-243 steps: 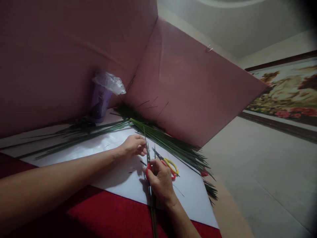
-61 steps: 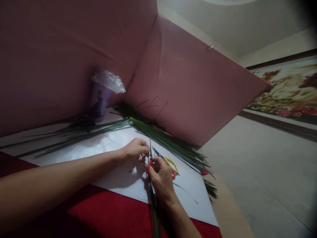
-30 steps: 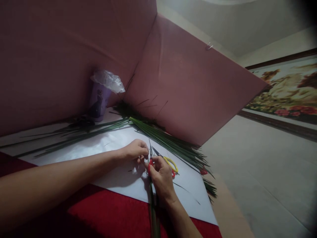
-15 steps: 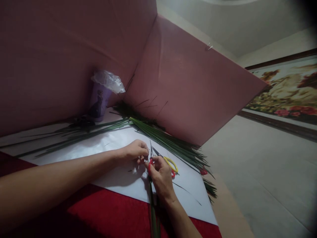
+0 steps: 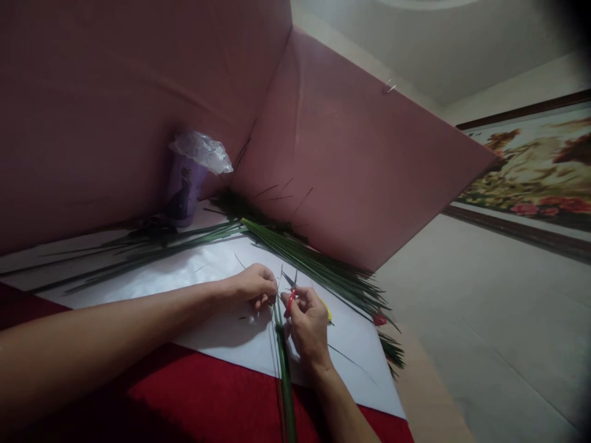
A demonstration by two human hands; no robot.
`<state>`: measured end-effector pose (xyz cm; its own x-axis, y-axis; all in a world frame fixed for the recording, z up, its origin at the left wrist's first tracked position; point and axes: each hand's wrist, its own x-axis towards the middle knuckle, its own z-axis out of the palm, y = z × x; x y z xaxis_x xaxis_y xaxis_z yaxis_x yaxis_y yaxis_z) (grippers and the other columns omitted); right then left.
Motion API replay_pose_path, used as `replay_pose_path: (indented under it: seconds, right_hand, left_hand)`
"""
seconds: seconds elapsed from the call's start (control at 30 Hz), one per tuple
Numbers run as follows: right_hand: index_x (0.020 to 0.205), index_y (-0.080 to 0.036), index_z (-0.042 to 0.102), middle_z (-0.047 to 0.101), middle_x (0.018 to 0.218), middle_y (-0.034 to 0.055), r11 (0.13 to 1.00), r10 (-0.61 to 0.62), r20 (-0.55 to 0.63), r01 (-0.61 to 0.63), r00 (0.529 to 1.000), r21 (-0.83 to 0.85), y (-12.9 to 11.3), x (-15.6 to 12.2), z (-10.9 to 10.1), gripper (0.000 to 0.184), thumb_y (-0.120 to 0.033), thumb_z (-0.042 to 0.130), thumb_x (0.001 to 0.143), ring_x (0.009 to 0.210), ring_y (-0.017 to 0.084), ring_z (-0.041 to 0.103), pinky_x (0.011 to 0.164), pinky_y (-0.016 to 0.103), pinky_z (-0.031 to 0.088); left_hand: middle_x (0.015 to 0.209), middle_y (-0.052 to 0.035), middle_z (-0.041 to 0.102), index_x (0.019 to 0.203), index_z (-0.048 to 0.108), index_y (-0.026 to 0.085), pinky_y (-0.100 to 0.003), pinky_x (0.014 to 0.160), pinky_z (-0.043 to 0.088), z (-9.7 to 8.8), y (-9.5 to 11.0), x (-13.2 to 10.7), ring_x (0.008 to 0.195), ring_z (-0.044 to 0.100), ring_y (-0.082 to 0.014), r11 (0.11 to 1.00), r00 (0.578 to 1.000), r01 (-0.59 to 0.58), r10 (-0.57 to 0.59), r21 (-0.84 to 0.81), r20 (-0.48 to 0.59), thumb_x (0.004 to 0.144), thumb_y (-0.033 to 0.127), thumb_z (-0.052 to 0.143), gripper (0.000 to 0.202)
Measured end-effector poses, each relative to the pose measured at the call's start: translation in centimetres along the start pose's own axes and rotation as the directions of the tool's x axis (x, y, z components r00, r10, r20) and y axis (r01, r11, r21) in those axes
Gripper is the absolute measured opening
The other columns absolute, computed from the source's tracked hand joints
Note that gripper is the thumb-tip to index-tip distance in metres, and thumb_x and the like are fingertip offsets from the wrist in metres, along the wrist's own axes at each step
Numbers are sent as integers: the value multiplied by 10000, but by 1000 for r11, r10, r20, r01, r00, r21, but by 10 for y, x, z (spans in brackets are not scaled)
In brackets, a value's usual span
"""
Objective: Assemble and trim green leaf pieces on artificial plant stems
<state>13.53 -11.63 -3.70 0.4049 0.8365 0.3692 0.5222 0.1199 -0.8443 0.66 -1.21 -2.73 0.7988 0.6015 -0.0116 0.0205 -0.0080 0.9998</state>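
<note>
My left hand (image 5: 262,286) is closed, thumb and fingers pinched on the thin upper ends of a bundle of long green leaf strips (image 5: 285,375). The strips run down over the front edge of the white sheet. My right hand (image 5: 309,323) is closed on red-handled scissors (image 5: 290,303), a little right of the strips. Their dark blades point up and away, spread apart. Part of a yellow handle (image 5: 329,312) shows behind my right hand; whether it belongs to another pair of scissors I cannot tell.
Beneath my hands is a white sheet (image 5: 364,381) on a red cloth (image 5: 198,394). Long green leaves (image 5: 314,246) are spread along its back. A purple cup (image 5: 184,191) topped with clear plastic (image 5: 203,151) stands by the pink panels (image 5: 351,154).
My right hand has shifted slightly right with the red-handled scissors, whose red loop and blade are now apart from the strips. The left hand stays nearly in place.
</note>
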Motion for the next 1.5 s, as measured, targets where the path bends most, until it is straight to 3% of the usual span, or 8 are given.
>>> replay_pose_path:
  seconds: [0.17, 0.4, 0.67, 0.93, 1.2, 1.33, 1.5]
  right_hand:
    - [872, -150, 558, 487, 535, -41, 1000, -18, 3, 18, 1000, -19, 0, 1, 1, 301, -431, 590, 768, 443, 103, 432, 414, 211, 344]
    - [802, -166, 560, 450, 521, -58, 989, -67, 180, 89, 981, -116, -7, -1, 1, 256, -409, 618, 745, 477, 88, 388, 446, 194, 304]
    - [757, -170, 571, 456, 486, -56, 991, -8, 227, 37, 974, -125, -8, -3, -1, 257, -420, 629, 735, 458, 90, 391, 449, 201, 292]
    - [740, -169, 559, 422, 480, -68, 999, -3, 224, 14, 975, -46, -8, -2, -1, 244, -395, 646, 722, 450, 82, 352, 440, 202, 271]
    - [771, -154, 573, 399, 482, -73, 997, 27, 126, -36, 992, 65, -11, 0, -2, 222, -351, 655, 708, 436, 77, 327, 422, 203, 261]
    - [793, -156, 582, 409, 476, -69, 999, 14, 85, -16, 996, 30, -10, 0, -4, 229, -361, 652, 718, 434, 83, 344, 431, 208, 278]
    - [834, -173, 573, 459, 530, -54, 995, -58, 114, 67, 992, -77, -5, -1, -5, 247, -403, 617, 755, 467, 92, 396, 450, 207, 295]
  left_hand:
    - [436, 24, 518, 610, 530, 149, -194, 364, 326, 0, 3, -1, 335, 442, -87, 1000, 1000, 16, -16, -14, -13, 604, 193, 516, 46]
    - [431, 28, 515, 607, 522, 151, -194, 383, 329, -2, 1, 1, 350, 459, -88, 999, 999, -21, 20, -27, -43, 615, 198, 518, 48]
    - [390, 41, 491, 611, 499, 158, -195, 387, 343, -3, 7, 1, 338, 452, -92, 999, 998, -27, 28, 34, -48, 609, 187, 487, 32]
    - [374, 49, 479, 620, 494, 159, -187, 364, 329, -1, 8, 0, 329, 437, -93, 995, 997, -29, 35, 95, -68, 575, 118, 445, 78]
    - [399, 50, 480, 625, 495, 155, -196, 383, 350, -2, 9, 1, 332, 438, -89, 995, 995, -12, 22, 103, -98, 582, 114, 442, 80]
    - [380, 46, 478, 627, 495, 153, -194, 371, 341, -1, 10, 0, 322, 429, -91, 994, 995, 8, 3, 109, -96, 587, 111, 441, 80]
    - [365, 49, 468, 631, 492, 157, -191, 365, 342, 0, 10, 0, 316, 425, -90, 996, 994, 7, 3, 94, -107, 605, 124, 444, 64]
